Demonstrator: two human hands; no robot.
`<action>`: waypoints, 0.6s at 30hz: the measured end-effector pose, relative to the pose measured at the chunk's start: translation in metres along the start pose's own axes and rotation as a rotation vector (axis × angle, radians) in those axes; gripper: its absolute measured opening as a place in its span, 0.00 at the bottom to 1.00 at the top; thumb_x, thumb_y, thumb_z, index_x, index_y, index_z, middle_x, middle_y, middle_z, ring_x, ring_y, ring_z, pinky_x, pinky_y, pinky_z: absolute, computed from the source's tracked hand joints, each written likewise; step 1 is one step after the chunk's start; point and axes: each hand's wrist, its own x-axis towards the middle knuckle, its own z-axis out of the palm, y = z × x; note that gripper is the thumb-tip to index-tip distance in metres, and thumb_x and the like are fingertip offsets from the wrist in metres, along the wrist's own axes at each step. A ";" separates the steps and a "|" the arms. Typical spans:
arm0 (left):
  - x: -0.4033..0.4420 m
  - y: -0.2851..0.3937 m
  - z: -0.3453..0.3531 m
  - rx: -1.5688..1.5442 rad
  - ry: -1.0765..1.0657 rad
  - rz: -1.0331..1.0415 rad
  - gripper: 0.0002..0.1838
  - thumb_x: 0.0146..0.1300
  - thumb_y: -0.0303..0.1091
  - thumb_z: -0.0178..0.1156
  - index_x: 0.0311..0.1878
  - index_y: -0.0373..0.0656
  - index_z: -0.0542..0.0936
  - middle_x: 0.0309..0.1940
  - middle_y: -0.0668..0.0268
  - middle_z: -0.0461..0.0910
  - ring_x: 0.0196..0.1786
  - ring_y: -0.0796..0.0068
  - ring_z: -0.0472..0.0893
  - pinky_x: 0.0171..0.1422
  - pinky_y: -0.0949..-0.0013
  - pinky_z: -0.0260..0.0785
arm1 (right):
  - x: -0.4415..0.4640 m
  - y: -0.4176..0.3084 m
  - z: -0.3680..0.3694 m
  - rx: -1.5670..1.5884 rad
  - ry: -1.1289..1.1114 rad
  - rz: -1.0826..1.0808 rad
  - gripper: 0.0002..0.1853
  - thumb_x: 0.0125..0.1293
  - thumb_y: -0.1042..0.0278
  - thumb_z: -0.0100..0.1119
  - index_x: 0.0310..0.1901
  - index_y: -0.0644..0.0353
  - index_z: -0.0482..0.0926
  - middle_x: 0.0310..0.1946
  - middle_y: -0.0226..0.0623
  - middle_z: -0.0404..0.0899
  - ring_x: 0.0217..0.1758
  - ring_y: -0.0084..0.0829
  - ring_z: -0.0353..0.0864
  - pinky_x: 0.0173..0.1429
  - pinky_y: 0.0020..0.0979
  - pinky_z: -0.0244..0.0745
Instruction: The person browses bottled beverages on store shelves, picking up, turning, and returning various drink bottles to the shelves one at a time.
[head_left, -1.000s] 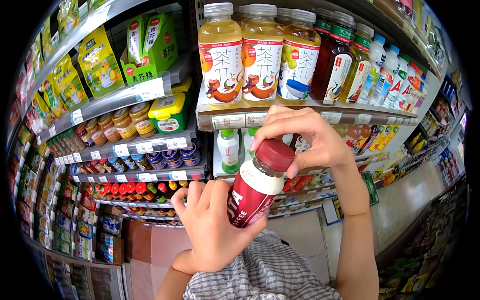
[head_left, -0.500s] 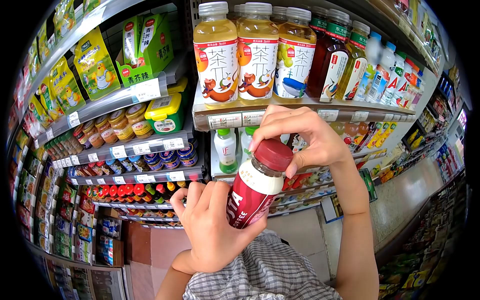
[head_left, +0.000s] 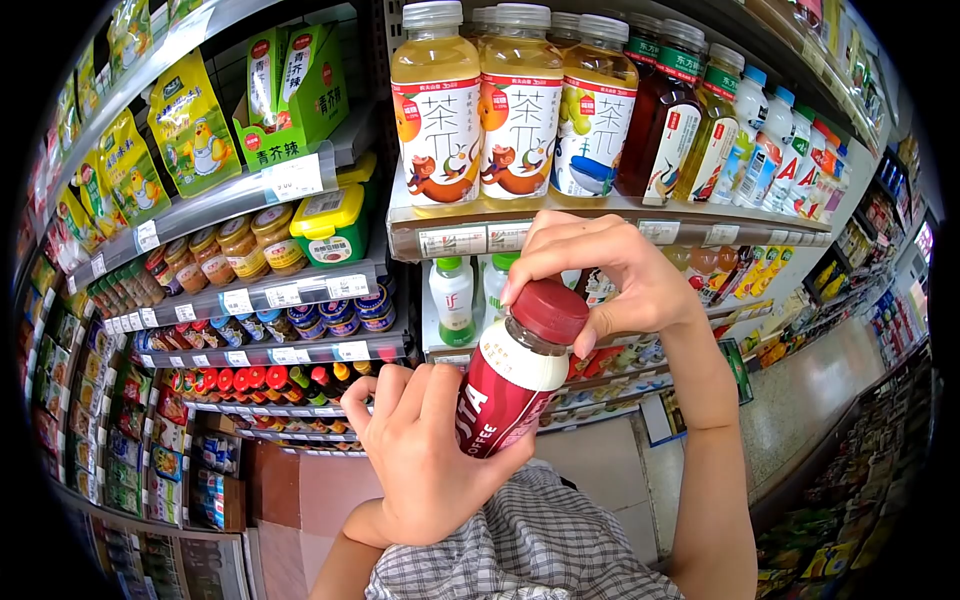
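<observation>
Head cam: our L hand point(head_left: 425, 455) is curled round the coffee btl point(head_left: 508, 385); our R hand point(head_left: 610, 270), spread cap-wide, pinches its red cap point(head_left: 549, 312). We've the btl tilted midair, near shelf point(head_left: 412, 242) w/ tea btls point(head_left: 520, 120).

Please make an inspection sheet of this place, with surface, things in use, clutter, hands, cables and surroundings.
Surface: no worktop under the red bottle; a drinks shelf with price tags is behind it.
Things in use: red bottle, held in the air, with its cap on.
Clutter: close-packed stock on the shelves, including tea bottles, jars and a yellow tub.
Hands: left hand grips the bottle's body; right hand holds the cap between fingers and thumb.
Cables: nothing seen.
Surroundings: shop aisle, tiled floor, stocked shelves on both sides.
</observation>
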 end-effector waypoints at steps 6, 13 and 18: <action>0.000 -0.002 0.001 -0.003 -0.001 0.003 0.25 0.32 0.43 0.75 0.33 0.43 0.75 0.28 0.68 0.72 0.35 0.65 0.70 0.49 0.59 0.53 | 0.001 -0.001 0.000 0.005 -0.001 0.010 0.36 0.40 0.41 0.73 0.44 0.65 0.84 0.41 0.38 0.85 0.41 0.36 0.77 0.50 0.36 0.70; 0.006 -0.007 -0.002 -0.130 -0.032 0.020 0.25 0.32 0.43 0.76 0.31 0.41 0.75 0.28 0.68 0.72 0.33 0.67 0.70 0.49 0.61 0.54 | 0.005 -0.004 -0.005 -0.050 -0.053 0.013 0.34 0.43 0.46 0.75 0.49 0.62 0.82 0.39 0.36 0.83 0.43 0.33 0.76 0.52 0.35 0.69; 0.018 -0.039 0.010 -0.942 -0.411 -0.111 0.29 0.33 0.41 0.78 0.40 0.35 0.80 0.38 0.64 0.80 0.41 0.70 0.78 0.54 0.66 0.64 | 0.011 -0.010 -0.007 -0.025 -0.051 0.032 0.33 0.43 0.46 0.76 0.48 0.61 0.83 0.38 0.36 0.82 0.43 0.33 0.78 0.52 0.34 0.69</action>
